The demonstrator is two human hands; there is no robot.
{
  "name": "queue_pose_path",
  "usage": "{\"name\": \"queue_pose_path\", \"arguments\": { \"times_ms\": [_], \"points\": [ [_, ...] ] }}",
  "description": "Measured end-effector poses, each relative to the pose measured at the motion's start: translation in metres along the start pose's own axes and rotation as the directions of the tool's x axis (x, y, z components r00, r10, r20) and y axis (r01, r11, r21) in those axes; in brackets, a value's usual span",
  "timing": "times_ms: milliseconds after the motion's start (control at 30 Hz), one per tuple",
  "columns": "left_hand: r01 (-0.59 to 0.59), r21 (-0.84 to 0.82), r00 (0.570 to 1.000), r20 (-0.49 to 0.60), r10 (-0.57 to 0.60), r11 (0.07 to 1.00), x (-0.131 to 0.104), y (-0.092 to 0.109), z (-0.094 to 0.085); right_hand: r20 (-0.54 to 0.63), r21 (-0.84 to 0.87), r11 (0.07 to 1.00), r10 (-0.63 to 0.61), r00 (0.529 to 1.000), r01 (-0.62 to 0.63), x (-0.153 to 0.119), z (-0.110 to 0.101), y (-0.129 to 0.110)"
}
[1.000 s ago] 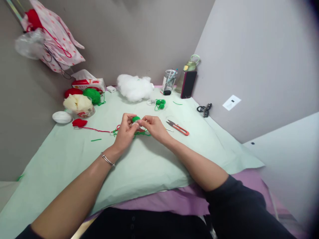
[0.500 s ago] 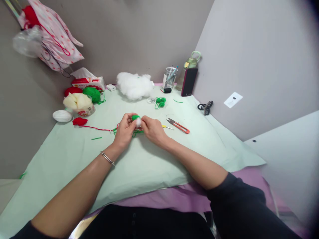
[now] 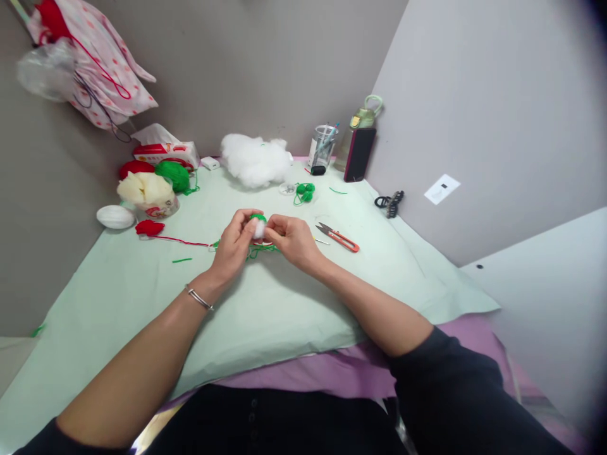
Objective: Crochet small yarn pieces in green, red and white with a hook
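Note:
My left hand is closed around a small green crocheted piece above the middle of the table. A tuft of white stuffing bulges from the near side of this piece. Against that tuft, the fingers of my right hand are pinched together on the stuffing. Under the hands lie loose green yarn strands, partly hidden. A red yarn tail runs from the left toward them. Just right of my right hand rests a hook with a metal shaft, its other end covered, and beyond it orange thread snips.
A big heap of white stuffing sits at the back. Yarn balls, a tissue box and a white ball stand at left. At back right are a pen jar, a propped phone and a hair claw.
The green piece has tilted slightly, showing less green with the white tuft facing me. My right fingers have shifted a little over the tuft. The view has moved slightly.

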State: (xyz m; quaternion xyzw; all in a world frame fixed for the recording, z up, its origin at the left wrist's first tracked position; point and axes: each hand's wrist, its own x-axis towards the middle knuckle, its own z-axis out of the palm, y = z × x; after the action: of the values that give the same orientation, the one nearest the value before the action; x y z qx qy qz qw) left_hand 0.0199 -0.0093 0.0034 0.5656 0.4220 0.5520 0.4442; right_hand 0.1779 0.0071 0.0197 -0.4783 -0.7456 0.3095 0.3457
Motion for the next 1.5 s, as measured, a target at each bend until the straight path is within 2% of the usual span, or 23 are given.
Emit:
{"name": "queue_pose_path", "arguments": {
  "times_ms": [133,200,433,533,733,867,1033,1233,1333,1500],
  "points": [
    [0.063,-0.045,0.995,0.079,-0.059,0.997,0.005,0.002,-0.006,0.002,-0.005,1.000,0.005,1.000,-0.005,0.001,-0.002,0.004],
    [0.087,-0.054,0.993,0.084,-0.082,0.995,0.007,0.001,-0.007,0.018,-0.009,1.000,-0.002,1.000,0.003,0.000,-0.003,0.004],
    [0.116,-0.067,0.989,-0.090,-0.122,0.991,0.007,-0.010,0.001,0.034,-0.031,0.999,-0.033,0.999,0.034,-0.010,0.004,-0.014],
    [0.159,-0.087,0.979,-0.111,-0.168,0.983,0.008,-0.012,0.002,0.043,0.017,1.000,-0.024,0.999,0.024,-0.009,0.007,-0.015],
    [0.216,-0.245,0.974,-0.008,-0.225,0.945,0.005,0.002,0.000,0.044,0.240,0.968,0.062,0.997,-0.071,0.001,0.005,0.002],
    [0.253,-0.368,0.967,0.093,-0.235,0.895,0.004,0.011,-0.001,0.084,0.433,0.890,0.118,0.989,-0.143,0.006,0.001,0.007],
    [0.291,-0.430,0.957,0.138,-0.256,0.855,0.007,0.011,-0.003,0.151,0.578,0.793,0.129,0.980,-0.193,0.006,0.002,0.006],
    [0.299,-0.441,0.954,0.123,-0.273,0.846,0.008,0.003,-0.003,0.140,0.587,0.795,0.085,0.986,-0.152,0.001,0.005,0.003],
    [0.297,-0.433,0.955,0.119,-0.272,0.851,0.007,0.006,-0.004,0.133,0.563,0.818,0.051,0.990,-0.117,-0.001,0.007,0.003],
    [0.300,-0.399,0.953,0.175,-0.249,0.867,0.003,0.013,-0.002,0.110,0.511,0.856,0.028,0.994,-0.081,-0.001,0.009,0.005]
  ]
}}
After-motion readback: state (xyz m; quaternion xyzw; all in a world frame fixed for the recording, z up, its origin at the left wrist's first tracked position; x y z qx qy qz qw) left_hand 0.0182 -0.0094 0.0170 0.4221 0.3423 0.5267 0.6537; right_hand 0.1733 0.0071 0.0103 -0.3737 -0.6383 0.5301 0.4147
